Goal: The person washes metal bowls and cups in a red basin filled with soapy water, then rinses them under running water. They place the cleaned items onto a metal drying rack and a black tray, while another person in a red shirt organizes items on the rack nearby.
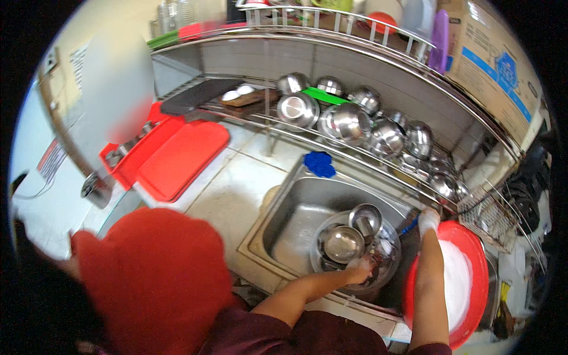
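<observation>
My left hand (360,270) reaches into a round basin (316,253) standing in the steel sink (288,222). Its fingers are beside a dark reddish item and partly hidden, so their hold is unclear. Metal bowls lie in the basin, one (344,244) near my left hand and another (365,218) behind it. My right hand (428,220), whitish as if with suds, is at the far rim of a red plastic basin (477,284) holding white foam (455,275). A blue handle-like item (409,225) touches or nearly touches its fingers; the grip is blurred.
A blue scrubber (319,164) lies on the sink's back rim. Metal bowls (298,111) line the low wire rack behind. On the left are a red tray (182,155) and a red cap (155,275), apparently worn by a person close by. A wire basket (486,217) stands at the right.
</observation>
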A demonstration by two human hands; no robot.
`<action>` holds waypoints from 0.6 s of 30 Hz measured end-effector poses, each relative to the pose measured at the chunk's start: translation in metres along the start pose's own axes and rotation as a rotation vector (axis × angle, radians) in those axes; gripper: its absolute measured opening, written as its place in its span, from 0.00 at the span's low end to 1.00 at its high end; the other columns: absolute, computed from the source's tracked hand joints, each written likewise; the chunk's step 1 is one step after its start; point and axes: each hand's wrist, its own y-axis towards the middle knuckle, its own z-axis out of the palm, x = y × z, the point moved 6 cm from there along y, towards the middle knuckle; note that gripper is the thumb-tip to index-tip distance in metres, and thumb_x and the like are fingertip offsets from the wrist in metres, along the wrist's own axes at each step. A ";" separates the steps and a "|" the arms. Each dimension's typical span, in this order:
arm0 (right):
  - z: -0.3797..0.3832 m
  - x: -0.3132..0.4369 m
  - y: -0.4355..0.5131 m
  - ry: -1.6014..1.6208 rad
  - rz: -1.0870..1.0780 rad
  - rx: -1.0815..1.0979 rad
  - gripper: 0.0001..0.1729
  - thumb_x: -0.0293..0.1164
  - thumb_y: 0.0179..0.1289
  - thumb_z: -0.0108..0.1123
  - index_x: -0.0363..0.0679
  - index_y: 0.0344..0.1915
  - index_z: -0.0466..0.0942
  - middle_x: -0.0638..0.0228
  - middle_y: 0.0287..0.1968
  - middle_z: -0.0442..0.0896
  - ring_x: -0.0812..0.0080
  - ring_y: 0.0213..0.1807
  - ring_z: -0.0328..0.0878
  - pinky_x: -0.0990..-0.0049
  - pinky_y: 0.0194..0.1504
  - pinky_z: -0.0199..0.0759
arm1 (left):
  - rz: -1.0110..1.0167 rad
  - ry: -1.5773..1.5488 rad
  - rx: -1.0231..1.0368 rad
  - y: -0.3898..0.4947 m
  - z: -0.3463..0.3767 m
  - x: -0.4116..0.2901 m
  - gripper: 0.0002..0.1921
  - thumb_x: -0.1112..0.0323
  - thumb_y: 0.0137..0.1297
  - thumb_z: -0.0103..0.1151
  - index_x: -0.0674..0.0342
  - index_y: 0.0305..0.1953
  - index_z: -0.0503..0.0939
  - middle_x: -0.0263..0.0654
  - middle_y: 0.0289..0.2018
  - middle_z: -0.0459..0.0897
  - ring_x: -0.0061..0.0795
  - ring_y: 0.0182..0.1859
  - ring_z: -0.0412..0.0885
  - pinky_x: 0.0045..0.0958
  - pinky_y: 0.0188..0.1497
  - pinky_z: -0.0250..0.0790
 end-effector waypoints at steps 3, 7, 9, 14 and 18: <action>-0.012 0.000 -0.001 0.090 0.117 0.047 0.19 0.33 0.63 0.43 0.41 0.42 0.82 0.54 0.46 0.82 0.57 0.49 0.80 0.62 0.50 0.73 | -0.086 -0.020 -0.042 0.005 -0.018 -0.005 0.20 0.68 0.52 0.55 0.61 0.49 0.74 0.53 0.44 0.77 0.50 0.38 0.80 0.48 0.35 0.72; -0.008 0.003 0.004 0.026 0.080 0.065 0.14 0.34 0.61 0.51 0.46 0.43 0.80 0.58 0.44 0.83 0.60 0.45 0.81 0.63 0.49 0.74 | -0.061 0.326 0.210 0.019 -0.014 -0.016 0.26 0.62 0.58 0.51 0.54 0.60 0.67 0.52 0.57 0.70 0.51 0.54 0.72 0.50 0.50 0.68; 0.000 -0.002 0.007 0.002 0.098 0.092 0.14 0.33 0.60 0.49 0.47 0.41 0.81 0.63 0.43 0.84 0.64 0.46 0.82 0.66 0.46 0.76 | -0.075 0.335 0.245 0.025 -0.005 -0.016 0.31 0.54 0.54 0.57 0.51 0.61 0.66 0.53 0.63 0.61 0.58 0.64 0.57 0.59 0.57 0.62; 0.002 0.011 0.014 -0.267 -0.070 0.218 0.14 0.33 0.58 0.55 0.45 0.42 0.83 0.65 0.45 0.84 0.61 0.45 0.82 0.54 0.34 0.77 | 0.025 0.577 0.248 0.036 0.014 -0.014 0.32 0.52 0.50 0.62 0.57 0.56 0.70 0.54 0.64 0.58 0.60 0.68 0.50 0.67 0.63 0.46; -0.005 0.023 0.001 -0.341 0.178 0.380 0.17 0.35 0.57 0.58 0.46 0.47 0.80 0.65 0.51 0.81 0.59 0.51 0.79 0.45 0.39 0.74 | 0.005 0.397 0.649 0.055 0.017 -0.007 0.22 0.59 0.61 0.46 0.58 0.55 0.74 0.50 0.57 0.73 0.54 0.61 0.68 0.48 0.62 0.62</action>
